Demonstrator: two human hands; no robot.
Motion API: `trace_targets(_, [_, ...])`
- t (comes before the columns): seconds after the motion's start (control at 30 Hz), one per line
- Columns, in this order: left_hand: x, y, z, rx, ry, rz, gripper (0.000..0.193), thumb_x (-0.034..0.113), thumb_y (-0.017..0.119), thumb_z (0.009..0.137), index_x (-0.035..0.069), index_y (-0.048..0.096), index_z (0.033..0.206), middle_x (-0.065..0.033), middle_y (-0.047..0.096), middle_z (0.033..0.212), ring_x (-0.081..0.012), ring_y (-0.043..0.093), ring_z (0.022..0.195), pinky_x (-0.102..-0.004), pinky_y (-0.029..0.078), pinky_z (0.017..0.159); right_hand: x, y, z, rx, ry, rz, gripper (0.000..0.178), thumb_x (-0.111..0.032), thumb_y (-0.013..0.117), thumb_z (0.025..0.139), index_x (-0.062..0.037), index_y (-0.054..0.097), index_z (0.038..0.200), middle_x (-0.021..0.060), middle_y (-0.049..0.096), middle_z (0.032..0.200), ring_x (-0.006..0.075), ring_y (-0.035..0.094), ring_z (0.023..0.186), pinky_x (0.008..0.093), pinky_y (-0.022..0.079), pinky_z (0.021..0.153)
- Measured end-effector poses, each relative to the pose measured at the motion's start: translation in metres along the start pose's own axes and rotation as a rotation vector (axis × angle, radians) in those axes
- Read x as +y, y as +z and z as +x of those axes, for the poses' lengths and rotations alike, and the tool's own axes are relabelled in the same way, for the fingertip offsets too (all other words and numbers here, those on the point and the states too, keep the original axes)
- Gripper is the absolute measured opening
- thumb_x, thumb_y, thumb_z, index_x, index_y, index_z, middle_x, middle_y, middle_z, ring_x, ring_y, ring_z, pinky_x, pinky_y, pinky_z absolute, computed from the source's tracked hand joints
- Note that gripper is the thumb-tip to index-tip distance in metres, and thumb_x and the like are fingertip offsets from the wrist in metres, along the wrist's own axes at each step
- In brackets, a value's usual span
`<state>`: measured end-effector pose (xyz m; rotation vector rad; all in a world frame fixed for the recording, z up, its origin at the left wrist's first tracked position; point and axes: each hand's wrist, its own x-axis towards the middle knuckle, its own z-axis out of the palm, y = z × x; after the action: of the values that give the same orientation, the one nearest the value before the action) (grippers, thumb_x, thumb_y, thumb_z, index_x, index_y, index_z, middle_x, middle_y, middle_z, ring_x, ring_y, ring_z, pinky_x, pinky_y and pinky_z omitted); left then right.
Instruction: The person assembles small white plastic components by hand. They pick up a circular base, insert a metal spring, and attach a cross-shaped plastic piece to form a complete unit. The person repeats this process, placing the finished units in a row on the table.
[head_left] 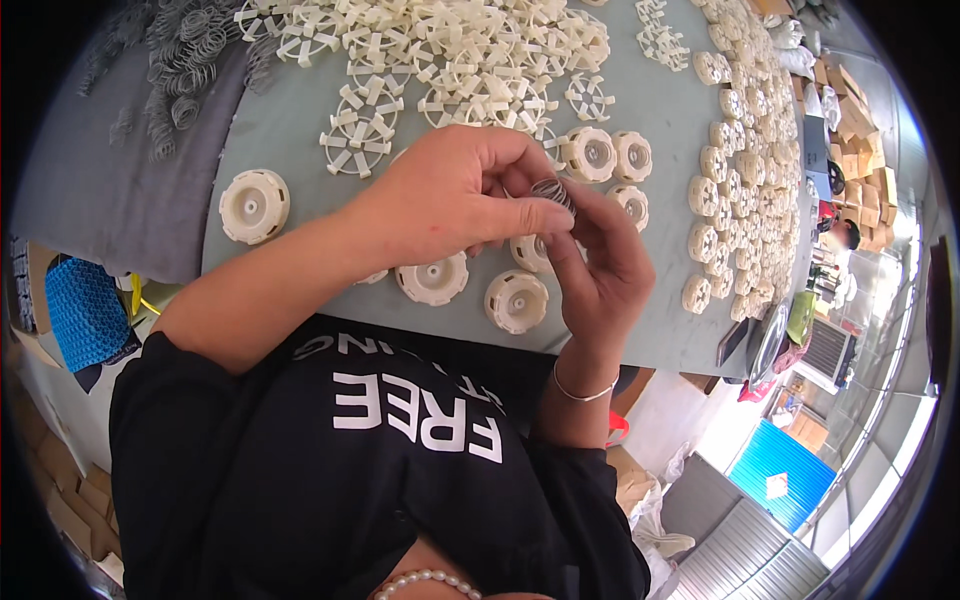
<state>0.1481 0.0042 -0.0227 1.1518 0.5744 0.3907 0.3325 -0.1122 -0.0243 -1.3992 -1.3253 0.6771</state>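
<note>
Above the middle of the table, my left hand (462,192) and my right hand (606,258) meet at a metal coil spring (553,192). Both are closed, pinching it between thumbs and fingers. Part of the coil is hidden by the fingers. Beneath the hands lie several round cream plastic cups, among them one (433,279) below my left hand and another (516,302) near the table's front edge. A further cup (590,154) sits just beyond my right hand. Off to the left, a single cup (254,206) stands apart.
A heap of cream spoked plastic rings (480,55) covers the far side of the grey table (310,240). Loose springs (190,55) are piled on grey cloth at far left. Rows of round cream parts (740,190) fill the right side. Cardboard boxes (860,130) stand beyond.
</note>
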Motion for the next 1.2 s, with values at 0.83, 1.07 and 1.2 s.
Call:
trace_targets(0.83, [0.001,-0.018,0.010,0.189,0.036,-0.010,0.024,0.018,0.083,0.093,0.000,0.075,0.108,-0.0006,0.072,0.082,-0.0052,0.061,0.061,-0.0227,0.051,0.054,-0.016,-0.008,0.004,0.172,-0.097,0.171,0.038,0.011,0.078,0.086,0.0051,0.070,0.122,0.0172,0.074,0.102,0.0249,0.076,0.087,0.0306,0.061,0.081])
trace_targets(1.07, [0.006,-0.025,0.009,0.283,0.166,0.027,0.026,0.016,0.079,0.096,0.001,0.074,0.118,0.0011,0.069,0.085,-0.0025,0.058,0.060,-0.0203,0.048,0.052,-0.009,0.004,0.029,-0.229,-0.117,-0.466,0.032,0.000,0.085,0.082,-0.0035,0.073,0.111,0.0076,0.071,0.098,0.0137,0.067,0.079,0.0281,0.054,0.067])
trace_targets(1.2, [0.011,-0.023,0.008,0.267,0.161,0.011,0.025,0.014,0.077,0.097,0.001,0.074,0.119,0.0015,0.070,0.087,-0.0016,0.058,0.060,-0.0194,0.047,0.052,0.001,0.008,0.030,-0.172,-0.205,-0.380,0.031,0.004,0.082,0.082,-0.0036,0.074,0.111,0.0081,0.071,0.101,0.0179,0.068,0.082,0.0304,0.056,0.070])
